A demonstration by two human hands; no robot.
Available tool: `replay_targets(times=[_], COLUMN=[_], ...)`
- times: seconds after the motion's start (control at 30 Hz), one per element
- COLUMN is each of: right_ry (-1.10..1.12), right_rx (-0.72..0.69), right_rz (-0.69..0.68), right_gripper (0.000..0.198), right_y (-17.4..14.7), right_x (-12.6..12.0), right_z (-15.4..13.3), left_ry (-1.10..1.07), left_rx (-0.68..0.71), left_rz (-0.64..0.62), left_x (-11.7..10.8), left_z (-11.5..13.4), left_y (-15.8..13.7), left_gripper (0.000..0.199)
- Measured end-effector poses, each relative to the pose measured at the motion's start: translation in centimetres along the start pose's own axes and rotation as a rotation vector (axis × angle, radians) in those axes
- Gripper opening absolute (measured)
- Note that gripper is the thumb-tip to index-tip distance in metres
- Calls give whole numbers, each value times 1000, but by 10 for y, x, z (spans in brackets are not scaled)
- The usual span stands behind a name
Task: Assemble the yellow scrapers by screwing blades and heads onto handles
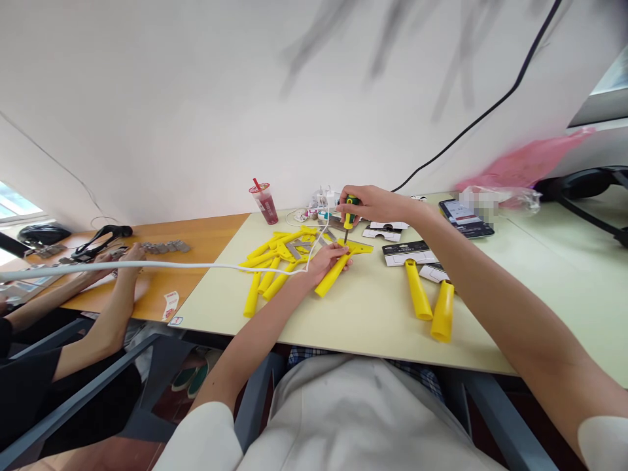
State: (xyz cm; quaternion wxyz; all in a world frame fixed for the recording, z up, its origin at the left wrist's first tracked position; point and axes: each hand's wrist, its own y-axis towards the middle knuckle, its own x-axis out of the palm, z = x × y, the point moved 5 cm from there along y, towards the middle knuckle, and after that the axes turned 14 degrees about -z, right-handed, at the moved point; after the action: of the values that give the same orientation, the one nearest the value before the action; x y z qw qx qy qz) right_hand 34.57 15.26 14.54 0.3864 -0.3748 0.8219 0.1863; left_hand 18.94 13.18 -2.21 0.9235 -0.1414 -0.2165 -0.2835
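Note:
My left hand (330, 259) is closed around a scraper with a yellow plastic handle (331, 277), held just above the table in front of me. In my right hand (367, 203) is a green and yellow screwdriver (348, 220), upright, its shaft pointing down. The tip meets the yellow head of the scraper, close to my left fingers. Left of that hand lies a pile of yellow scrapers (275, 261), some showing metal blades. Right of it, two more yellow handles (418, 291) stick out from black and white cards (407, 253).
A red drink cup (265, 204) stands by the wall. A white cable (196, 265) crosses the view before my left arm. Behind the hands are a white plug (330, 198) and more cards; a phone (466, 219) lies at right. Another person's hands (128, 256) work at the orange table (210, 248).

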Motion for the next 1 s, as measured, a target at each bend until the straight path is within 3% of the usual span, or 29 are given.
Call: replay_targets(times=[1.0], right_ry=[-73], right_rx=[-24], right_rz=[0], right_gripper=[31], right_y=[6], right_x=[10], right_z=[-9], left_ry=[22], left_rx=[34], left_rz=[-12], left_x=[6], left_z=[-1], left_y=[-4], left_gripper=[42])
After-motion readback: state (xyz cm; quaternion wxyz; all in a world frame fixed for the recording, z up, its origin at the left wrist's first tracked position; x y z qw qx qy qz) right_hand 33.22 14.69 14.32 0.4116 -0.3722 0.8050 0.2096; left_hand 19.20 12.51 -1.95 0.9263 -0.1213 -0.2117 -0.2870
